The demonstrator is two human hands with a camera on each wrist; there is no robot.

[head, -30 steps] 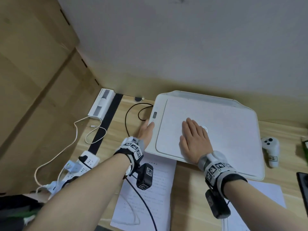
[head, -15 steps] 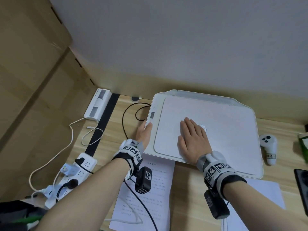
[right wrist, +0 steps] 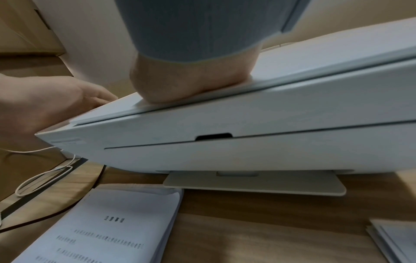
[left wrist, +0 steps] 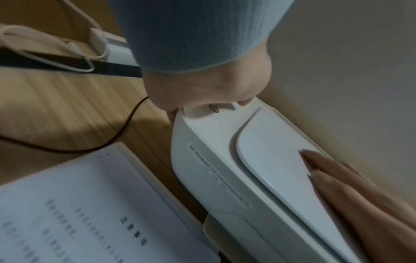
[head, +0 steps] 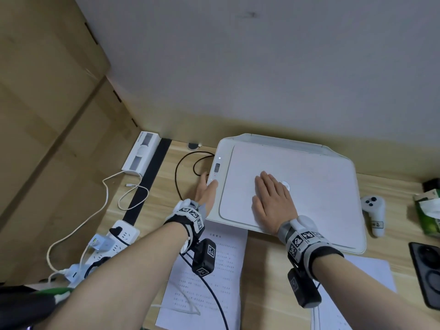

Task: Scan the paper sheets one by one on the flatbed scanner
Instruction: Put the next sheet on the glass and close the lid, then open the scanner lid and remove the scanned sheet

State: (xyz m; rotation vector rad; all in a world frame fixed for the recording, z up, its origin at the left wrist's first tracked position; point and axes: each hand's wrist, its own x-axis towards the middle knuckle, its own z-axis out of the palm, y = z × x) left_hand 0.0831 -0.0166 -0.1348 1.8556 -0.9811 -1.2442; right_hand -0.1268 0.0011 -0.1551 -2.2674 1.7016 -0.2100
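Observation:
The white flatbed scanner (head: 321,186) stands on the wooden desk with its lid down. My right hand (head: 271,198) lies flat, palm down, on the lid; in the right wrist view its heel (right wrist: 191,83) presses the lid's front edge. My left hand (head: 207,189) lies along the scanner's left side, its thumb on the control strip and its fingers down the side wall (left wrist: 172,115). A stack of printed sheets (head: 214,282) lies in front of the scanner under my left wrist. A second stack (head: 366,272) lies to the right, partly under my right forearm.
A power strip (head: 114,241) with white cables (head: 112,186) sits at the left edge, and a black cable (head: 188,167) loops beside the scanner. A white controller (head: 373,210), a green tissue pack (head: 428,210) and a black case (head: 426,270) lie to the right. The wall is close behind.
Both hands stay where they were on the scanner. Only the head view has shifted a little.

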